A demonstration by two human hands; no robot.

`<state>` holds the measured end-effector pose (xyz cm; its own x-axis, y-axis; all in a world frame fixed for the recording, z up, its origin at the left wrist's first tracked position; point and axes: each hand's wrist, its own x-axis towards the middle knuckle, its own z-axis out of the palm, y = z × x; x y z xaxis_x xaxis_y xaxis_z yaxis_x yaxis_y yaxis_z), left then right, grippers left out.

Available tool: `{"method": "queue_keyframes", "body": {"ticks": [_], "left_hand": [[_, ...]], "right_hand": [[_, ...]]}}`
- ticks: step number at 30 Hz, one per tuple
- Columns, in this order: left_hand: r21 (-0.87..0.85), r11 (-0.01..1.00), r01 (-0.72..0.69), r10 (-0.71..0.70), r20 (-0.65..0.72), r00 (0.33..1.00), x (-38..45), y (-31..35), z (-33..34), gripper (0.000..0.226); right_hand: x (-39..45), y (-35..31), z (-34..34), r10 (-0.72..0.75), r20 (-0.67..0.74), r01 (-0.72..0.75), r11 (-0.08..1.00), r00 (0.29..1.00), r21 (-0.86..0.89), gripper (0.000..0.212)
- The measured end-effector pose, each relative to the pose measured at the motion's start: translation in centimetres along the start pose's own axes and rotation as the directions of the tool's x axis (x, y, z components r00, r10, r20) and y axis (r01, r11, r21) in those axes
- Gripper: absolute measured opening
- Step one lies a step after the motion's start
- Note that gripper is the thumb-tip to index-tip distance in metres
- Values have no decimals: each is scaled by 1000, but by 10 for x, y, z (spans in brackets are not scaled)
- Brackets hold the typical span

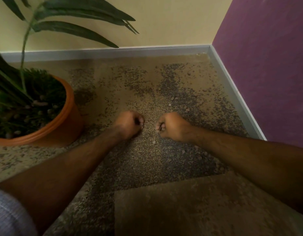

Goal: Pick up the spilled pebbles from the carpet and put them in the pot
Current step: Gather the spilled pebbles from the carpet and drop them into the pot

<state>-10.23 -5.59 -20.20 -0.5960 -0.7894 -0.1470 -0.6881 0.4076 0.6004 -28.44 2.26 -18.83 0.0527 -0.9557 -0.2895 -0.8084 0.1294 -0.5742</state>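
Observation:
Small pale pebbles [169,104] lie scattered on the speckled brown carpet [147,160], mostly right of centre and towards the corner. More pebbles [39,103] rest on the dark soil inside the orange plant pot [71,106] at the left. My left hand [128,124] is clenched in a fist just above the carpet, right of the pot. My right hand [173,126] is clenched the same way a short gap away, facing it. Each fist seems closed around a small handful, though the contents are mostly hidden. One pebble [154,142] lies just below my right fist.
Long green leaves [82,16] hang out over the pot and the carpet behind it. A grey skirting board [123,51] runs along the yellow wall, and the purple wall [266,74] closes off the right side. A plain brown mat [190,206] lies near me.

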Motion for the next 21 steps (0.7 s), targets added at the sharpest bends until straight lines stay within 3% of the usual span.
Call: {"method": "queue_keyframes", "body": {"ticks": [3, 6, 9, 13, 17, 19, 21], "left_hand": [[-41, 999, 7, -11, -81, 997, -2, 2, 11, 13], [-147, 985, 93, -117, -166, 979, -4, 3, 23, 12], [-469, 852, 230, -307, -93, 947, -8, 8, 24, 10], [-819, 449, 357, -485, 112, 867, -13, 21, 17, 12], [-915, -26, 402, -412, 376, 830, -16, 28, 3, 25], [-909, -105, 403, -361, 412, 837, -19, 29, 1, 22], [-891, 21, 453, -325, 422, 846, -22, 26, 2, 25]], "right_hand": [[7, -11, 10, 25, 63, -15, 987, 998, -159, 11], [13, -21, 18, 82, 71, -54, 942, 994, -332, 11], [18, -24, 19, 123, 63, -96, 943, 990, -320, 12], [20, -21, 8, 182, 87, -177, 982, 979, -70, 15], [17, -13, 1, 257, 94, -271, 941, 962, 203, 14], [14, -5, -2, 262, 138, -296, 852, 955, 431, 13], [9, 2, -8, 272, 206, -340, 690, 940, 639, 13]]}}
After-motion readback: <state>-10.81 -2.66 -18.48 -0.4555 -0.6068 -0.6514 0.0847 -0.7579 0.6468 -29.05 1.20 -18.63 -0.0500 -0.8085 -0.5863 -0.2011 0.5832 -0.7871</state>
